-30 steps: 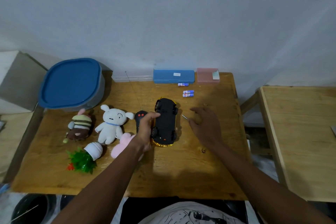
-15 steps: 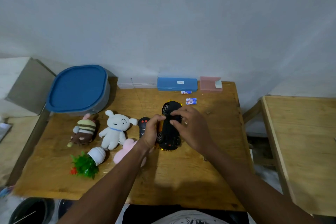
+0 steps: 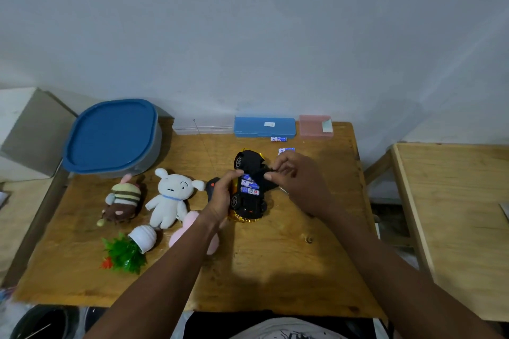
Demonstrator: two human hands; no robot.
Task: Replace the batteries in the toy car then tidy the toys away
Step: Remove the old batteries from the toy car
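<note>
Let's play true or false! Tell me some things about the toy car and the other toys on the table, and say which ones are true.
1. The toy car lies upside down, wheels up. True.
2. The cover hides the batteries in the car. False: it is lifted aside, and they show.
3. The lid is on the blue tub. True.
4. The white plush toy sits inside the tub. False: it lies on the table, beside the striped plush toy.
5. Spare batteries lie on the table near the blue case. True.
</note>
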